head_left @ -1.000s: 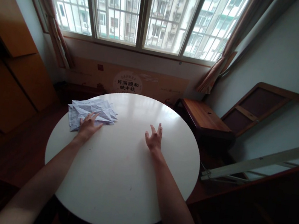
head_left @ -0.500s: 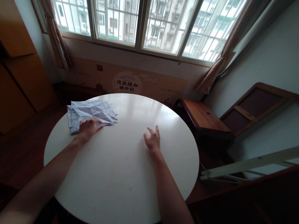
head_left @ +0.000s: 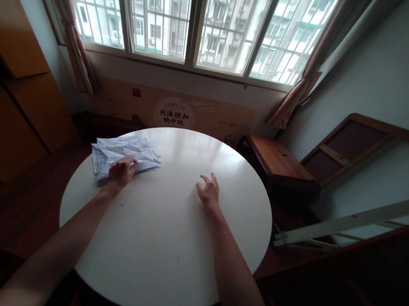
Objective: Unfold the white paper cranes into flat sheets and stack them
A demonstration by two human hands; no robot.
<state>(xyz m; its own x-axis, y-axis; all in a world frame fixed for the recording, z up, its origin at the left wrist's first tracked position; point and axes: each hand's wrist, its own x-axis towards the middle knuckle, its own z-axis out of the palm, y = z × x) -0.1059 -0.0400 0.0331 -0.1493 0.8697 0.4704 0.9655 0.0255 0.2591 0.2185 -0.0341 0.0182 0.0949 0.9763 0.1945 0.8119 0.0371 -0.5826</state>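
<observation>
A stack of creased, pale bluish-white paper sheets lies at the left far side of the round white table. My left hand is over the near right part of the stack, thumb and fingers drawn together in a pinch on the paper at its near edge. How many sheets are between those fingers cannot be made out. Apart from the paper, my right hand hovers at or just above the tabletop right of the middle, its fingers spread and holding nothing.
A wooden bench or stool stands beyond the table on the right, with a folded wooden frame leaning on the wall. A pale metal-looking rail slants at the right. Wooden cabinets stand left; a printed cardboard panel is under the window.
My left hand has shifted slightly up and left, its fingers drawing together at the paper's edge. The right hand has stayed nearly still.
</observation>
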